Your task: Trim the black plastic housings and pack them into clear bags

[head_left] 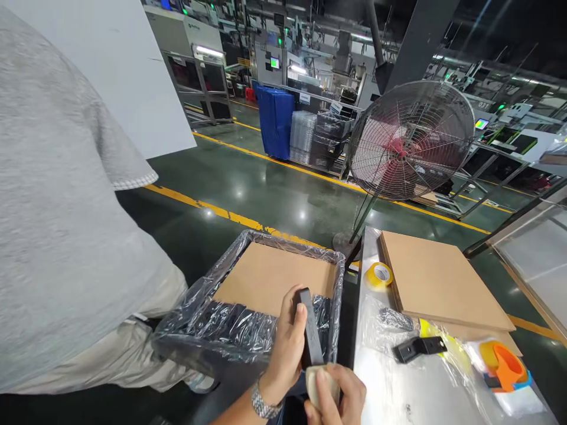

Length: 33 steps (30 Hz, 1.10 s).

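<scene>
My left hand, with a banded watch at its wrist, is closed around a long black rectangular part, held upright and tilted. My right hand grips a small cream-coloured block against the lower end of that part; its material is unclear. Beyond my hands is a bin lined with clear plastic, where a cardboard sheet covers black wrapped items. On the metal table to the right, another black part with a bent shape rests on clear plastic bags.
A cardboard stack, a yellow tape roll and an orange tape dispenser occupy the table. Behind it stands a large fan. A person in a grey shirt is close on the left. Machines line the background.
</scene>
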Available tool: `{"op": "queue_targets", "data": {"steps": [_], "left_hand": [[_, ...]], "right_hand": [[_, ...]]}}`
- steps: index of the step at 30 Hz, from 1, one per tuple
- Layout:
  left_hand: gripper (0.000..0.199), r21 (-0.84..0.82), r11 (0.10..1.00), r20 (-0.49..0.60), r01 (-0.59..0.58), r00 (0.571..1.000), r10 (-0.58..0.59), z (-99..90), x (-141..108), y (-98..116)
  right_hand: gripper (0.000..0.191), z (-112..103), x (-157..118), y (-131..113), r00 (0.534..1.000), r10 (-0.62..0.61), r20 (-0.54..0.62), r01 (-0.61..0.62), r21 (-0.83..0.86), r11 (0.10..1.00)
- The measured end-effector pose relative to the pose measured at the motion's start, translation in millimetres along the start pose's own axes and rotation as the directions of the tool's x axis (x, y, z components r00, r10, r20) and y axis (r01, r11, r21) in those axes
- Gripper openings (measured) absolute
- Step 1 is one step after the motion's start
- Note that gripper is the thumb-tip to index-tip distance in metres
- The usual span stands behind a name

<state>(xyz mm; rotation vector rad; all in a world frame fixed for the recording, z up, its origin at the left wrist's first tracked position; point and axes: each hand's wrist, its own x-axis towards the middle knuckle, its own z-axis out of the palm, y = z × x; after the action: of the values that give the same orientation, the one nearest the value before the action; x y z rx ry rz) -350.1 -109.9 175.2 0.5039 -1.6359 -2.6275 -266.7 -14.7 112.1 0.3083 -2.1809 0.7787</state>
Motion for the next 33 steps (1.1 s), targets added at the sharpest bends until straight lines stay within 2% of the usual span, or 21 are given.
{"op": "queue_targets", "data": {"steps": [1,3,6,9,11,14,16,19,23,26,28,30,31,33], "left_hand": [[0.037,0.075,0.997,0.025,-0.029,0.999,0.027,-1.0,-2,-2],[0.039,0.174,0.984,0.124,-0.024,0.992,0.002,-3.3,-8,-7],[0.040,0.229,0.973,0.272,0.043,0.957,-0.106,-7.0,-18,-15],[0.039,0.247,0.968,0.349,0.038,0.929,-0.125,-10.6,-23,-18],[0.039,0.249,0.968,0.326,0.037,0.938,-0.120,-13.0,-22,-18],[0.038,0.211,0.971,0.229,0.109,0.961,-0.158,-15.4,-17,-16],[0.033,0.159,0.968,0.285,0.192,0.930,-0.231,-14.7,-14,-15],[0.023,0.029,0.941,0.401,0.337,0.858,-0.319,-9.6,-13,-16],[0.027,-0.159,0.876,0.365,0.456,0.851,-0.377,-5.8,-15,-20],[0.033,-0.097,0.870,0.295,0.483,0.849,-0.439,-10.2,-17,-23],[0.033,0.009,0.885,0.225,0.466,0.861,-0.456,-14.1,-19,-24],[0.033,0.093,0.881,0.216,0.464,0.855,-0.472,-16.7,-22,-23],[0.035,0.119,0.868,0.234,0.483,0.836,-0.497,-17.2,-24,-22],[0.043,0.149,0.822,0.292,0.549,0.770,-0.568,-17.1,-26,-21]], "right_hand": [[0.043,0,4,1,1.000,0.006,0.030,-0.007,0.036,0.999],[0.041,-3,17,5,0.995,0.028,0.092,-0.039,0.126,0.991],[0.042,-11,42,11,0.980,0.068,0.188,-0.122,0.288,0.950],[0.044,-19,59,14,0.954,0.153,0.259,-0.243,0.367,0.898],[0.044,-21,59,12,0.939,0.197,0.283,-0.298,0.376,0.877],[0.043,-21,45,7,0.949,0.139,0.282,-0.255,0.429,0.867],[0.042,-21,39,7,0.945,0.172,0.280,-0.282,0.425,0.860],[0.040,-22,41,12,0.899,0.289,0.330,-0.411,0.405,0.817],[0.038,-18,45,14,0.901,0.308,0.307,-0.415,0.401,0.816],[0.039,-17,45,8,0.912,0.312,0.266,-0.392,0.339,0.855],[0.043,-19,47,6,0.920,0.237,0.312,-0.333,0.304,0.892],[0.046,-23,51,9,0.917,0.169,0.360,-0.276,0.269,0.923],[0.046,-25,53,12,0.918,0.160,0.362,-0.263,0.254,0.931],[0.045,-28,57,18,0.931,0.182,0.315,-0.263,0.237,0.935]]}}
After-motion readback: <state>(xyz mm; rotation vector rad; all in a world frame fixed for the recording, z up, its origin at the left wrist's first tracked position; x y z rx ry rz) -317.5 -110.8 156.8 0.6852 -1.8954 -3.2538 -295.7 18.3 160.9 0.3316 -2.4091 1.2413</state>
